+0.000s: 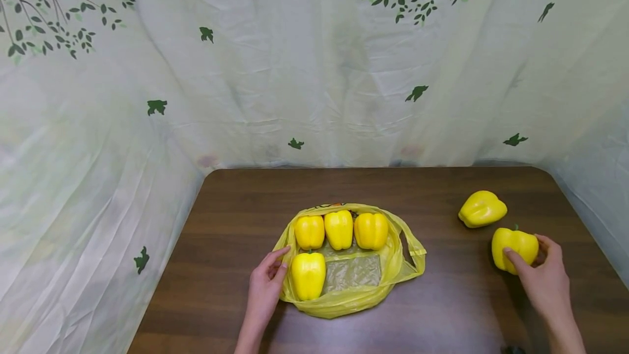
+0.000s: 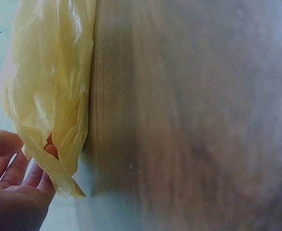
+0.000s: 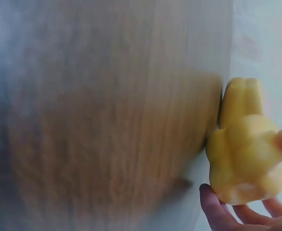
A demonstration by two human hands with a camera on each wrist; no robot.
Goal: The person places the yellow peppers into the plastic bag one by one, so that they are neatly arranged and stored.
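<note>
A yellow plastic bag (image 1: 344, 308) lies spread open on the table, with several yellow bell peppers inside: three in a row at the back and one pepper (image 1: 308, 276) at the front left. My left hand (image 1: 267, 283) holds the bag's left edge; in the left wrist view, fingers curl behind a loose strip of the bag (image 2: 54, 86). At the right of the table, my right hand (image 1: 545, 275) grips another yellow bell pepper (image 1: 513, 247), thumb on one side and fingers on the other. Just behind it lies a second loose pepper (image 1: 482, 209) on its side.
The brown wooden table (image 1: 221, 223) ends at a pale curtain (image 1: 314, 70) printed with leaves, which hangs behind and along both sides. A small dark object (image 1: 513, 349) shows at the bottom edge, left of the right forearm.
</note>
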